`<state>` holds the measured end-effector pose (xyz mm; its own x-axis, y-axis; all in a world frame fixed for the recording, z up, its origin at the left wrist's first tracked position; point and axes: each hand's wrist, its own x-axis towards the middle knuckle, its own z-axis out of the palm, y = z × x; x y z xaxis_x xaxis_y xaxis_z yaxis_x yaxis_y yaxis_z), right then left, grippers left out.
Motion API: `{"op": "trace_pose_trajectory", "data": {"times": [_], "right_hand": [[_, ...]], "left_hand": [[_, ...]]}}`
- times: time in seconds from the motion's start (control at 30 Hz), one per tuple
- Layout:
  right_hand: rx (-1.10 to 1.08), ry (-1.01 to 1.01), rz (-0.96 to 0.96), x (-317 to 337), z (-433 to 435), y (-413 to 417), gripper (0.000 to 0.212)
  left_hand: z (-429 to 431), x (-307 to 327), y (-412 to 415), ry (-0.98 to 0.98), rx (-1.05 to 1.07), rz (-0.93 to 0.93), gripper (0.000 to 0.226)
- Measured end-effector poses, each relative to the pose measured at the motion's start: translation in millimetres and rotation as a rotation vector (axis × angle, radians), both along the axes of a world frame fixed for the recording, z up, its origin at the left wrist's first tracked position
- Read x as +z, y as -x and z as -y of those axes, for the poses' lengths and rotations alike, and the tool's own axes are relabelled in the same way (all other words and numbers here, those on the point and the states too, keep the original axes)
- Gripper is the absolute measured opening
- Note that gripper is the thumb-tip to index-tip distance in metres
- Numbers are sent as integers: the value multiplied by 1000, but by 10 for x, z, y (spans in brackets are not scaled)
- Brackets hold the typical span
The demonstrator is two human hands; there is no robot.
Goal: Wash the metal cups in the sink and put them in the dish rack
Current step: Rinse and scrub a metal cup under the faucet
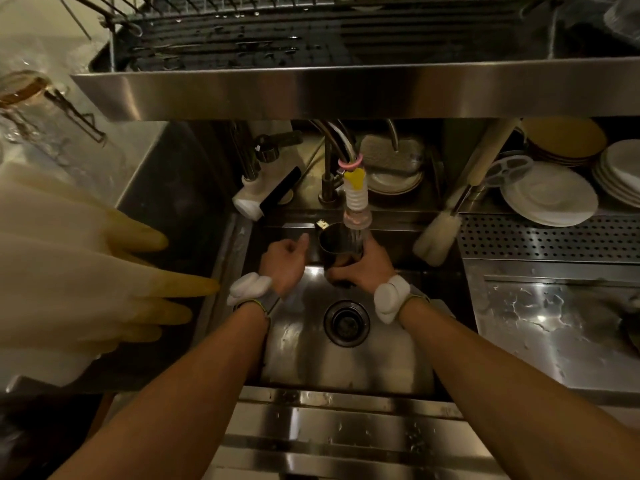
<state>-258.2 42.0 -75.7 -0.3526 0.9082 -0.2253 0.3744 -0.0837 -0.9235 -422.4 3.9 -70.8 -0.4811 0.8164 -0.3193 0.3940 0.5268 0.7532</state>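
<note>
Jutting in from the far left, pale rubber gloves (86,271) with yellowed fingertips reach toward the sink (398,355), close beside the left forearm. Over the basin the left hand (284,261) hovers with its fingers loosely curled on nothing, the thumb pointing at the metal cup (337,247) just beside it. The cup stands upright under the tap nozzle (356,206), whose stream runs into its mouth, behind the drain (346,322). The right hand (363,268) wraps its fingers round the cup's lower wall. A white bottle brush (436,237) leans into the basin's back right corner, near that hand. Stacked white plates (550,194) sit behind a perforated panel (547,237). The dish rack (277,36) rests on a steel shelf (346,95) overhead, whose front edge overhangs the taps.
</note>
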Motion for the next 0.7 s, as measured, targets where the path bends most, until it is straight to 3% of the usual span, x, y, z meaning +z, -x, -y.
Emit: {"op": "trace_pose_trajectory", "data": {"times": [0.27, 0.47, 0.7], "right_hand": [[-121, -11, 1, 17, 13, -258, 83], [7, 2, 14, 31, 71, -150, 80], [60, 42, 299, 135, -7, -483, 92]], "left_hand": [[-25, -61, -57, 13, -23, 22, 46], [-87, -33, -36, 9, -7, -1, 48], [-39, 1, -72, 51, -57, 45, 37]]}}
